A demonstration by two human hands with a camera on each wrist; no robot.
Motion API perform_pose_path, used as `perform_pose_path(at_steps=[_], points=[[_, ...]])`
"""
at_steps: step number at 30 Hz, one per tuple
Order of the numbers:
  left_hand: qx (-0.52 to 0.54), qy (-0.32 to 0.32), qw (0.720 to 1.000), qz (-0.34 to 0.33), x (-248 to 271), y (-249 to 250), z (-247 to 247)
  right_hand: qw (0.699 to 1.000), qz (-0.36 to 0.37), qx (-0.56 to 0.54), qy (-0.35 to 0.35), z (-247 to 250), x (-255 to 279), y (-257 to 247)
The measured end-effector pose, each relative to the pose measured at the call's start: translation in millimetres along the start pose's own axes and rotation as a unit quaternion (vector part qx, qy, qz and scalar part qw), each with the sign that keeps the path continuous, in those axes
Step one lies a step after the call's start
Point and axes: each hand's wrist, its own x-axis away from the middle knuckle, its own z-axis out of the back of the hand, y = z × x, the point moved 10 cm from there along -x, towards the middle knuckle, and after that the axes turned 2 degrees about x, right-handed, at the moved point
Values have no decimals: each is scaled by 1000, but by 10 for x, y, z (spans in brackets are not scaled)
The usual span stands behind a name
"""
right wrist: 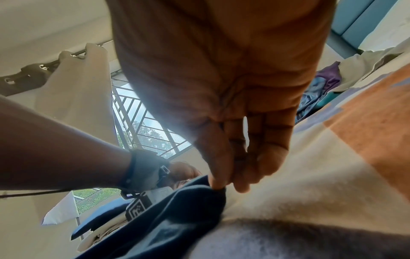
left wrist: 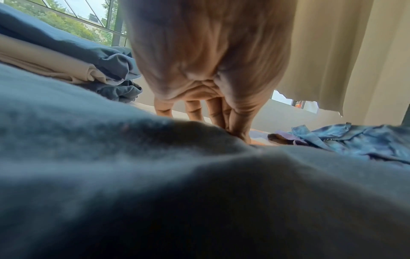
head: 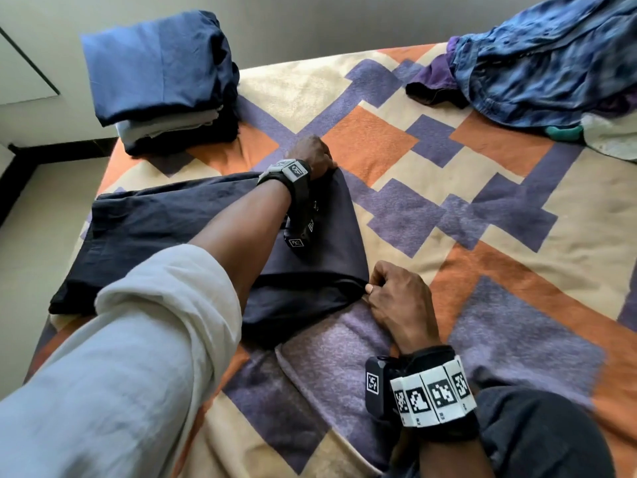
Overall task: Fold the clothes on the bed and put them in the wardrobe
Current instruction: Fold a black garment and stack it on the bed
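Note:
A dark navy garment (head: 165,225) lies partly folded on the left side of the bed, one flap doubled over to the right. My left hand (head: 315,155) reaches across it and grips the flap's far corner; in the left wrist view its fingers (left wrist: 235,126) pinch the edge of the garment (left wrist: 155,175). My right hand (head: 389,291) pinches the near corner of the same flap between thumb and forefinger. In the right wrist view the fingertips (right wrist: 218,184) close on the dark cloth (right wrist: 182,215).
A stack of folded clothes (head: 162,81), blue on top, sits at the bed's far left corner. An unfolded heap of blue tie-dye and purple clothes (head: 537,70) lies at the far right. The patterned bedspread (head: 482,201) stretches between them. Floor lies beyond the bed's left edge.

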Motion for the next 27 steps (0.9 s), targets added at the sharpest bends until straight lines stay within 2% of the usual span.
perform_pose_path(at_steps=[3, 7, 8, 10, 11, 12, 13, 15, 17, 18, 19, 22, 24, 27], points=[[-51, 7, 999, 6, 19, 6, -72, 1000, -14, 15, -22, -64, 0, 2], [-124, 1, 992, -32, 175, 130, 37, 999, -24, 8, -34, -51, 2, -40], [-127, -5, 991, -34, 249, 113, 86, 1000, -23, 5, -10, 30, -6, -43], [-126, -18, 991, -32, 475, -22, 194, 997, 8, -12, 81, 262, 13, -143], [-128, -21, 991, -29, 614, -113, 225, 991, 42, -28, 125, 339, 38, -257], [-138, -28, 990, -20, 774, -228, 248, 986, 84, -48, 140, 336, 68, -416], [-147, -42, 988, 3, 933, -360, 236, 982, 126, -66, 123, 252, 69, -577], [-151, -85, 982, 75, 1288, -744, 173, 983, 173, -63, 30, -144, 103, -814], [-146, -126, 973, 127, 1613, -1162, 96, 981, 173, 68, -62, -576, 156, -870], [-140, -137, 971, 140, 1724, -1342, 73, 974, 168, 128, -86, -708, 163, -837], [-135, -140, 970, 145, 1811, -1491, 73, 969, 158, 158, -102, -768, 179, -800], [-129, -137, 973, 136, 1863, -1732, 164, 973, 120, 150, -130, -733, 259, -757], [-122, -161, 969, 138, 1771, -1839, 94, 966, 118, 177, -144, -697, 351, -755], [-117, -162, 970, 140, 1766, -1843, 148, 973, 87, 187, -99, -504, 392, -805]])
